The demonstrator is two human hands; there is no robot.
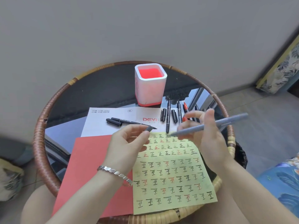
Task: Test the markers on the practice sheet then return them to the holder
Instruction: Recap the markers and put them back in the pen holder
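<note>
My right hand (205,136) grips a long grey marker (215,124), tip pointing left over the top of the yellow practice sheet (171,175), which is covered in rows of black and red characters. My left hand (127,143) pinches the grey cap (149,128) just left of the marker tip, apart from it. The white holder with a red inside (150,84) stands empty at the back of the table. A black marker and its cap (119,121) lie on the white paper; several more markers and loose caps (176,113) lie right of the holder.
A red sheet (92,167) lies under the yellow one at the left, a white printed sheet (113,113) behind them. All rest on a round glass table with a woven rattan rim (40,135). Cushions sit at the left and right edges.
</note>
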